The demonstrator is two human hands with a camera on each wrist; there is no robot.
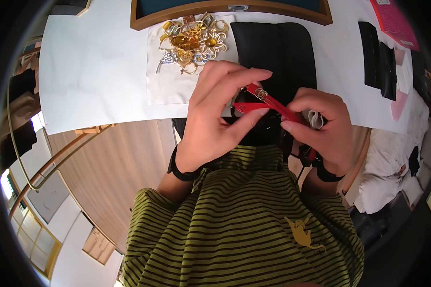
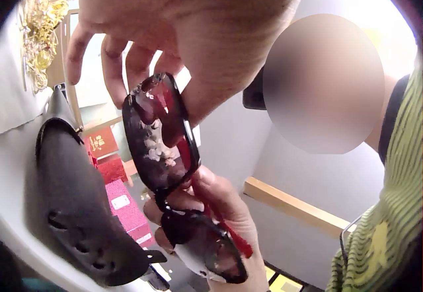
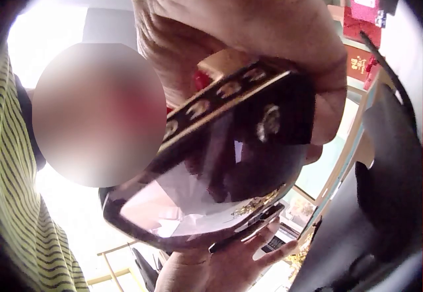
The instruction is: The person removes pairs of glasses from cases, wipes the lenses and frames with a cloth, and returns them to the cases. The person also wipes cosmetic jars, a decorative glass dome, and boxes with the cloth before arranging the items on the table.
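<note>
Both hands hold a pair of sunglasses [image 2: 155, 140] above the table's near edge, close before the striped shirt. They have dark tinted lenses, black rims and red temples [image 1: 248, 107] with metal ornaments. My left hand [image 1: 210, 115] pinches one end of the frame, thumb below, index finger stretched out above. At the other end my right hand [image 1: 328, 119] grips the sunglasses between thumb and curled fingers. In the right wrist view a large lens [image 3: 218, 166] faces the camera, below a gold-edged temple.
A pile of gold and silver jewellery [image 1: 187, 43] lies on a white cloth [image 1: 163, 91]. Beside it is a black pad [image 1: 277, 48]. A wooden-framed tray [image 1: 187, 14] stands behind. Black cases [image 1: 371, 52] and a pink box [image 1: 397, 21] are at the right.
</note>
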